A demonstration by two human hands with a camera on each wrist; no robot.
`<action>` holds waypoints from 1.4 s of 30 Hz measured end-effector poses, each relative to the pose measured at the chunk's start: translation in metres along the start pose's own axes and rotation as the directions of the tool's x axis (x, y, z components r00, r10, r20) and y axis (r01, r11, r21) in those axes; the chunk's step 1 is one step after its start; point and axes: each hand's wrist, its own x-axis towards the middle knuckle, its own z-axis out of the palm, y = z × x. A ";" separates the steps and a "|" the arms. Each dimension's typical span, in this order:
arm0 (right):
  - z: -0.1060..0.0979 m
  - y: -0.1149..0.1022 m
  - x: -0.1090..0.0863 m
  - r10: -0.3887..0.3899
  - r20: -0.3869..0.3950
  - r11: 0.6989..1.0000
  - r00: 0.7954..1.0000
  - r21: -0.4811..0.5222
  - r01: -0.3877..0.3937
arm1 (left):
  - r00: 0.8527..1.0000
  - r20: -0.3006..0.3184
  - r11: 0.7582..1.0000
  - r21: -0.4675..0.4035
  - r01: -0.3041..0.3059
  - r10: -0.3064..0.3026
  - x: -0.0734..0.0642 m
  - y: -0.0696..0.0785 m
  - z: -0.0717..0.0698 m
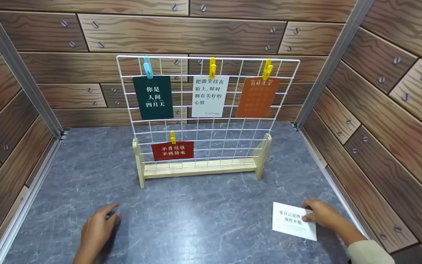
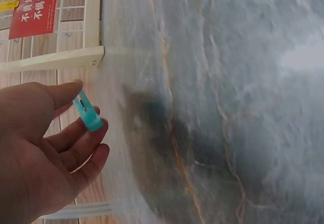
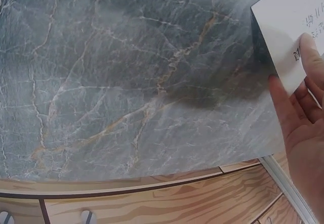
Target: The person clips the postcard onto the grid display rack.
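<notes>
My left hand [image 1: 96, 228] is at the lower left above the grey marbled surface. In the left wrist view it pinches a small turquoise clothespin [image 2: 90, 116] between thumb and fingers. Over at the lower right, my right hand [image 1: 322, 214] grips a white card [image 1: 288, 223] with dark printed characters by its right edge, thumb on the printed face. The right wrist view shows fingers behind that card. Both hands are apart from the white wire grid [image 1: 200, 124], which stands upright in a pale wooden base [image 1: 200, 169] behind them.
A blue clothespin [image 1: 147, 68] holds a dark green card [image 1: 153, 106] on the grid. Yellow clothespins hold a white card [image 1: 210, 108], an orange card [image 1: 256, 101] and, lower down, a red card [image 1: 172, 156]. Wood-patterned walls [image 1: 181, 33] enclose the back and sides.
</notes>
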 end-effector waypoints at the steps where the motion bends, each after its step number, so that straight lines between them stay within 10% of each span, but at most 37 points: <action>1: 0.000 0.000 0.000 -0.028 -0.017 1.000 0.999 0.007 0.028 | 1.000 -0.014 1.000 -0.007 -0.014 0.014 -0.001 0.001 0.000; 7: -0.003 -0.001 -0.003 -0.131 -0.101 0.990 0.986 0.042 0.136 | 0.999 -0.037 0.998 -0.065 -0.024 0.022 -0.003 0.010 0.000; 18: -0.011 -0.035 0.001 -0.107 -0.121 0.993 0.987 0.029 0.111 | 1.000 -0.021 0.987 -0.158 -0.012 0.009 -0.003 0.030 0.003; 30: -0.012 -0.070 0.008 -0.143 -0.158 0.944 0.977 0.274 0.183 | 0.998 -0.014 0.976 -0.209 -0.063 0.061 -0.004 0.061 0.005; 42: -0.015 -0.098 0.023 -0.097 -0.247 0.913 0.964 0.363 0.185 | 0.984 -0.024 0.921 -0.350 -0.172 0.174 -0.002 0.085 0.019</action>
